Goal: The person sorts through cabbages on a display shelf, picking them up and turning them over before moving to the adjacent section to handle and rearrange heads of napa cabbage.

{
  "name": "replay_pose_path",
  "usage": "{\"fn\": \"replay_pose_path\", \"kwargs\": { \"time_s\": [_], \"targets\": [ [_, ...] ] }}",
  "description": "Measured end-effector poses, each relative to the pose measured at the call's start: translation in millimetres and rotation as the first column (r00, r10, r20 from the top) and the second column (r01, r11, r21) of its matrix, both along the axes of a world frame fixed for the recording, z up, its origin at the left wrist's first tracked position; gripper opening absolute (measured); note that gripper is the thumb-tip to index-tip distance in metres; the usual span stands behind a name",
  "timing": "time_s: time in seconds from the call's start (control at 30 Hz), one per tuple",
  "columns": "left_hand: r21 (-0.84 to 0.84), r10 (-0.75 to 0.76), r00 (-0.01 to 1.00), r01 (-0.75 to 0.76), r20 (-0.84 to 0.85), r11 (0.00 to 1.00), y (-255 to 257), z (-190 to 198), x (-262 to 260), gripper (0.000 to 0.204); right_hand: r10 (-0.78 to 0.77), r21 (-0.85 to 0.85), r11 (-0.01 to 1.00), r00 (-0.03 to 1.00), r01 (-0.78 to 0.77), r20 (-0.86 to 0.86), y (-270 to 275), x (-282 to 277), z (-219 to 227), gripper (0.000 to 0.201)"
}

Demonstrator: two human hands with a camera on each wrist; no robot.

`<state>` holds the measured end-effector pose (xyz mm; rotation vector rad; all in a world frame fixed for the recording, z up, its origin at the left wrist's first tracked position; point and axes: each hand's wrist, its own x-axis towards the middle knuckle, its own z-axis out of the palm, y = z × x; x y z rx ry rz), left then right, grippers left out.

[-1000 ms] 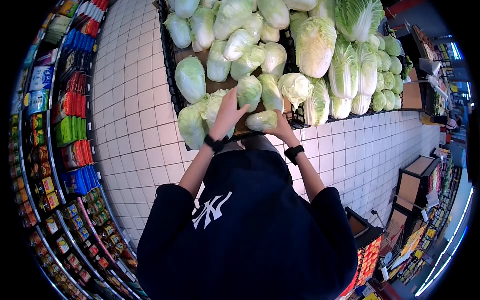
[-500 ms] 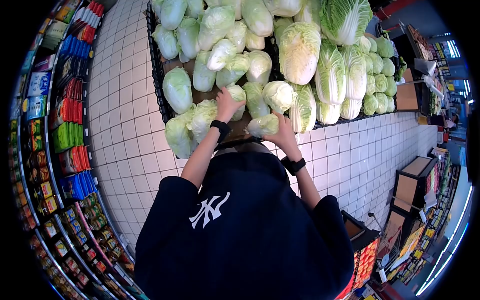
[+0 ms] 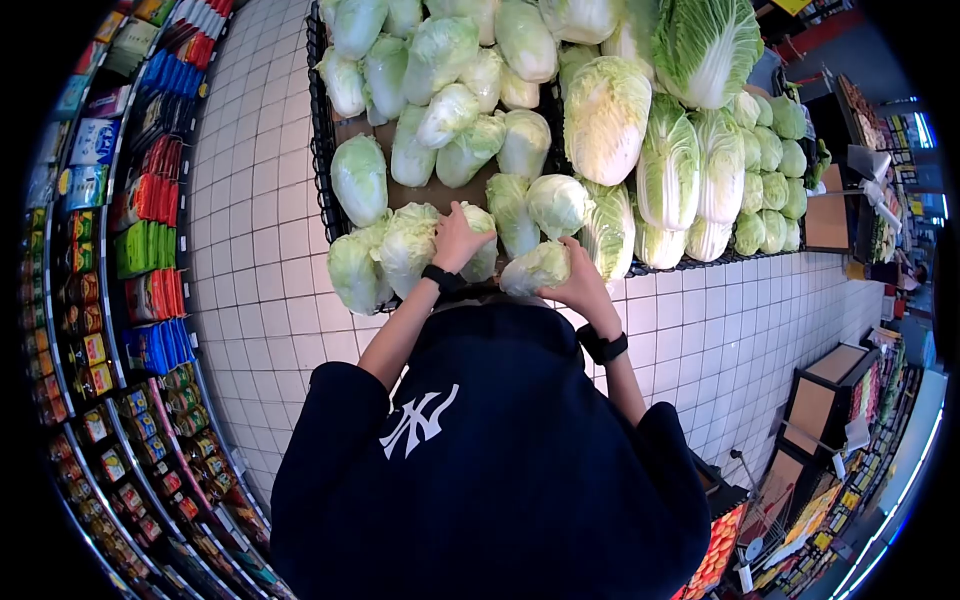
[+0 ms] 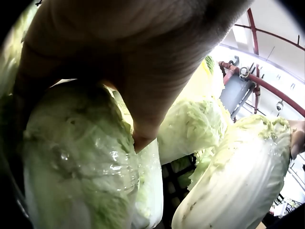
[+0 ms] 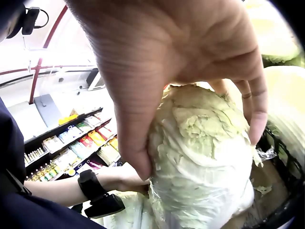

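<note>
My left hand (image 3: 462, 242) grips a plastic-wrapped cabbage (image 3: 480, 245) near the front edge of the black crate, beside other wrapped cabbages. In the left wrist view its thumb and fingers curve round the top of that cabbage (image 4: 81, 157). My right hand (image 3: 588, 290) holds a smaller pale cabbage (image 3: 535, 268) by its right end. Seen from the right wrist, the thumb lies on one side and fingers on the other side of this leafy cabbage (image 5: 200, 152).
More wrapped cabbages (image 3: 440, 60) fill the back of the crate (image 3: 322, 150). Larger unwrapped cabbages (image 3: 607, 120) and small round ones (image 3: 770, 150) are piled at the right. Packaged goods shelves (image 3: 150, 270) stand at far left, across a tiled floor (image 3: 250, 200).
My left hand has moved its cabbage towards the front, next to the wrapped ones at the left. The cabbage in my right hand is now more tilted.
</note>
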<state>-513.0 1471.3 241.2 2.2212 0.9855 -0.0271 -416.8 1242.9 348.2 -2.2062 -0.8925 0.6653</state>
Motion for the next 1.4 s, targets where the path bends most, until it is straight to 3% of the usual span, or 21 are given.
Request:
{"fn": "replay_pose_path", "kwargs": {
  "time_s": [0.33,0.4,0.53,0.6,0.63,0.7,0.73,0.8,0.87,0.93,0.97,1.0,1.07,1.23,1.3,1.4],
  "targets": [
    [0.132,0.063,0.985,-0.041,-0.163,0.99,-21,-36,8,0.086,0.063,-0.003,0.998,0.992,-0.063,0.105,-11,14,-18,0.088],
    [0.354,0.059,0.979,0.014,-0.194,0.935,-23,-40,13,0.085,0.077,0.0,0.997,0.99,-0.077,0.118,-15,16,-17,0.087],
    [0.432,0.101,0.94,0.054,-0.326,0.9,-12,-36,21,0.087,0.117,0.014,0.993,0.986,-0.119,0.119,-19,17,-12,0.085],
    [0.376,-0.041,0.936,0.18,-0.349,0.909,-5,-35,20,0.094,0.124,0.01,0.992,0.986,-0.126,0.113,-21,18,-10,0.084],
    [0.378,-0.04,0.937,0.179,-0.346,0.908,-7,-34,20,0.094,0.126,0.005,0.992,0.986,-0.128,0.113,-22,19,-8,0.084],
    [0.613,-0.168,0.98,0.197,-0.105,0.765,-10,-38,17,0.1,0.127,0.004,0.992,0.985,-0.128,0.113,-23,20,-8,0.083],
    [0.613,-0.168,0.98,0.2,-0.11,0.765,-9,-41,20,0.1,0.106,0.054,0.992,0.989,-0.112,0.106,-25,21,-9,0.084],
    [0.318,-0.217,0.96,0.153,0.179,0.936,-6,-46,37,0.105,0.086,0.101,0.99,0.992,-0.095,0.09,-29,18,-9,0.084],
    [0.254,-0.187,0.96,0.132,0.206,0.958,-2,-52,55,0.113,0.057,0.072,0.996,0.996,-0.061,0.063,-32,20,-3,0.085],
    [0.091,-0.141,0.99,0.142,-0.027,0.986,-3,-48,71,0.124,0.034,0.083,0.996,0.995,-0.042,0.09,-36,20,3,0.085],
    [-0.057,-0.159,0.986,0.157,-0.041,0.986,2,-50,77,0.135,0.013,0.101,0.995,0.993,-0.025,0.115,-39,20,6,0.085],
    [-0.061,-0.162,0.986,0.16,-0.033,0.985,5,-51,80,0.135,0.011,0.095,0.995,0.992,-0.023,0.123,-42,19,8,0.085],
    [-0.269,-0.173,0.97,0.123,-0.173,0.955,11,-56,85,0.139,-0.058,0.114,0.992,0.993,0.046,0.099,-49,19,11,0.085],
    [-0.3,-0.096,0.995,0.1,0.028,0.949,14,-91,86,0.139,-0.144,0.106,0.985,0.988,0.137,0.058,-60,20,14,0.086],
    [-0.371,-0.082,0.994,0.103,0.072,0.923,16,-84,87,0.134,-0.169,0.111,0.981,0.983,0.161,0.072,-62,21,12,0.086],
    [-0.337,-0.084,0.991,0.114,0.101,0.935,13,-73,82,0.128,-0.185,0.117,0.978,0.979,0.174,0.09,-65,23,9,0.086]
  ]
}}
